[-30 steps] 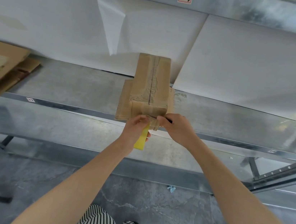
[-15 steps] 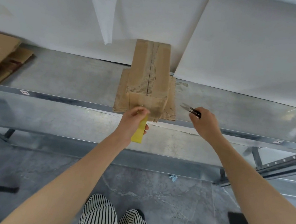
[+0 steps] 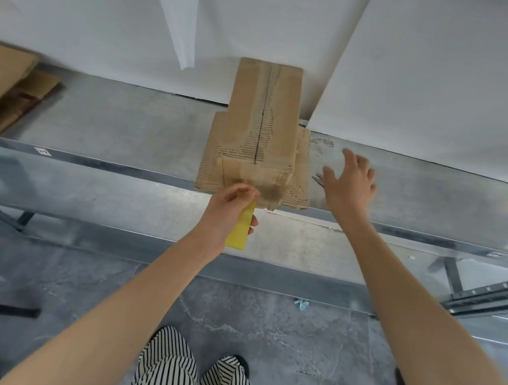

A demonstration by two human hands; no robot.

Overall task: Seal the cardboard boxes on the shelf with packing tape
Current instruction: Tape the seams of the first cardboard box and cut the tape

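Likely light, crushable cardboard box (image 3: pixel 261 128), best braced flat on top; left hand (image 3: pixel 228 208) gripping yellow tape dispenser (image 3: pixel 239 230); right hand (image 3: pixel 349 180) spread open, empty.

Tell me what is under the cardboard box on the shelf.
A flat corrugated cardboard sheet lies under the cardboard box, jutting out at its left, right and front, on the metal shelf. The box covers the sheet's middle, so anything between them is hidden.
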